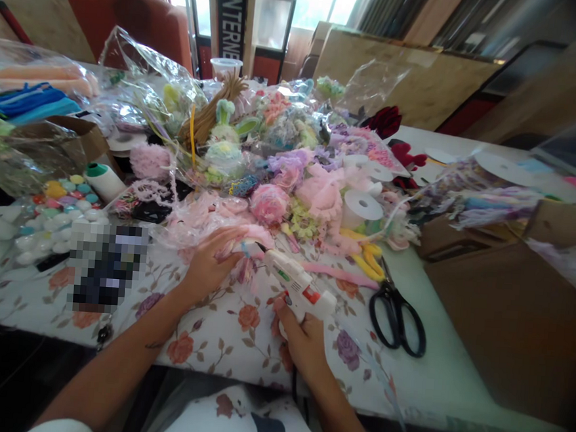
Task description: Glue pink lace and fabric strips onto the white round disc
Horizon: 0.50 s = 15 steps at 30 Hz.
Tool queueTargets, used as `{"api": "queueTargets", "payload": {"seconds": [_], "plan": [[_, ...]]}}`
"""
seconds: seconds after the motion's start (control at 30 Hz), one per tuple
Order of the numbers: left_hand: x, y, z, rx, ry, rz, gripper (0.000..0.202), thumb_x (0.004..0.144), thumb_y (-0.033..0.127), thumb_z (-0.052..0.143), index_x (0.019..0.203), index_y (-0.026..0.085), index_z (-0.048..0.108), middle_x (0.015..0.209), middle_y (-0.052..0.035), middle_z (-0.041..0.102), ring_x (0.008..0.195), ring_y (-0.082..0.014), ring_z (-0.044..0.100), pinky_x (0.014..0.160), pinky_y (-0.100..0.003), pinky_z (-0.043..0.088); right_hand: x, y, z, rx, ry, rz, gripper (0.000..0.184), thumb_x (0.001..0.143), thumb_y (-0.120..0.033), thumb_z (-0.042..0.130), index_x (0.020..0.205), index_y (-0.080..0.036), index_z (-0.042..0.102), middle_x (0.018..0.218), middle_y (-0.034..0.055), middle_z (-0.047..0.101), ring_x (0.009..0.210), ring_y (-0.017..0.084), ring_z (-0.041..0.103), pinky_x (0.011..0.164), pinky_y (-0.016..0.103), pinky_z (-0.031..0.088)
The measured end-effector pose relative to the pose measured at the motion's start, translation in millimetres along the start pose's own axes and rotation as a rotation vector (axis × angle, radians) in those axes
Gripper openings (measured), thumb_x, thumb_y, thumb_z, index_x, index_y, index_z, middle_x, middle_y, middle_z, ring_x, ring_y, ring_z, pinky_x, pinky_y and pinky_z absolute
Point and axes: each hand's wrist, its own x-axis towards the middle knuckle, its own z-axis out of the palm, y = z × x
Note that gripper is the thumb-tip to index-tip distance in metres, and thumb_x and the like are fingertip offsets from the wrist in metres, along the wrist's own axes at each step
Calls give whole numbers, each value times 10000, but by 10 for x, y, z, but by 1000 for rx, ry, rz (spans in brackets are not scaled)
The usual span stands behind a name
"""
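Note:
In my right hand (302, 339) is a white glue gun (291, 275), my fingers wrapped round its grip. Its dark nozzle points up and left, close to my left hand (210, 263). The fingers of that hand are closed on a fluffy pink strip (254, 232), with pink and purple strands (247, 269) hanging below. Whether the nozzle touches the strip I cannot tell. Another long pink fuzzy stem (343, 272) runs behind the gun to the right. Black-handled scissors (394, 315) lie to the right of my right hand.
A heap of pompoms, ribbon spools (362, 208) and plastic wrap covers the back of the flower-print cloth (230, 343). Yellow fuzzy stems (371, 261) touch the scissors. A cardboard box (503, 310) stands at right, a bag of beads (61, 220) and thread cone (103, 182) at left.

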Motion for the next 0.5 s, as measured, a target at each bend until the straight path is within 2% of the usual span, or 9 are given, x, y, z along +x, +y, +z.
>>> {"api": "queueTargets", "payload": {"seconds": [0.13,0.23,0.4,0.5], "plan": [[-4,-4,3,-4,-16,0,378,831,323,667,1199,240,633,1216,-78,671,1145,-226,608,1027,-412,471,10,-17,9,-19,-11,-10,517,816,-620,538,546,-182,494,393,-43,410,247,81,374,246,194,226],[-6,-10,7,-2,-11,8,379,830,327,667,1199,247,635,1212,-76,674,1143,-227,609,1025,-414,473,9,-38,14,-28,-13,-14,506,806,-610,560,545,-178,516,399,-28,447,255,79,374,250,199,234],[-7,-20,8,6,12,4,370,828,331,668,1186,242,643,1193,-74,679,1125,-224,618,1014,-408,481,-40,-104,22,20,32,59,487,824,-572,556,541,-180,496,407,-41,433,230,80,373,232,193,220],[-6,-17,8,5,7,2,372,827,330,670,1188,246,641,1190,-70,679,1125,-219,618,1011,-401,483,-53,-127,32,19,29,53,468,823,-562,566,562,-178,508,413,-46,431,229,75,363,233,190,215]]}}
